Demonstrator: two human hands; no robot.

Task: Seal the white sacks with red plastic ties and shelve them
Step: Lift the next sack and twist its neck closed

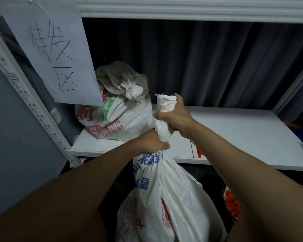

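Two white sacks are in view against a dark pleated curtain (208, 63) behind a white metal shelving unit (30, 102). Its white shelf board (243, 135) runs across the middle of the view. On the left end of that board sits a tied sack (115, 109) printed in red and green, its bunched neck closed and pointing toward the camera. In front of the shelf and below its edge hangs the second sack (166, 203), printed in blue and red, its twisted neck rising up past the board's front edge. A handwritten paper sign (56, 49) hangs from the upper left, overlapping the tied sack. The left hand (152, 142) has its fingers curled tight round the base of the neck, just above the bulging body. The right hand (175, 114) grips the neck higher up, fingers wrapped round it below the frayed mouth. Red plastic ties (198, 151) lie on the shelf's front edge, just right of the hands.
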